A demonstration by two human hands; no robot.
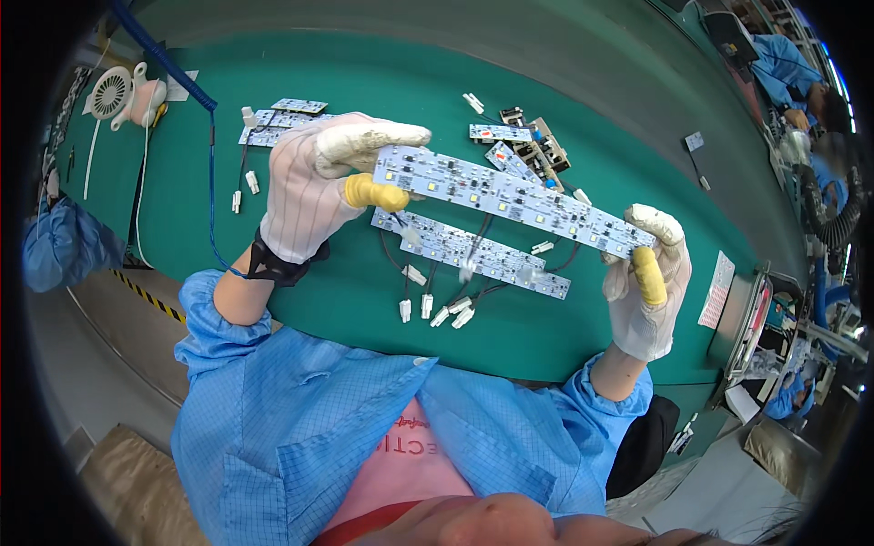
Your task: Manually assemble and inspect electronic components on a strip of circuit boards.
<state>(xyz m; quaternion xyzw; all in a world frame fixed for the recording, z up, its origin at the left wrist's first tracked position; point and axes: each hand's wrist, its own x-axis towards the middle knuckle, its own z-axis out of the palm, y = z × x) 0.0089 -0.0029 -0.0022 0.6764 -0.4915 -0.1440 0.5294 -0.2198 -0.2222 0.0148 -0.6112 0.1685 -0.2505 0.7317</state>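
Note:
Between my gloved hands I hold a long white LED circuit board [510, 200] above the table, its yellow LEDs and small black parts facing up. My left hand [337, 177] pinches its left end between fingers and a yellow-capped thumb. At the other end my right hand [648, 268] grips it the same way. Below it, a second LED board [473, 252] lies on the green table, with dark wires and several white connectors [437, 309] spread toward me. The held board covers part of the view behind it.
More LED boards [273, 127] lie behind my left hand. At the back centre sits a pile of brown-edged circuit boards [546, 150]. A small white fan [114, 94] stands at far left. A blue coiled cord [168, 59] runs to my left wrist. Other people work at both sides.

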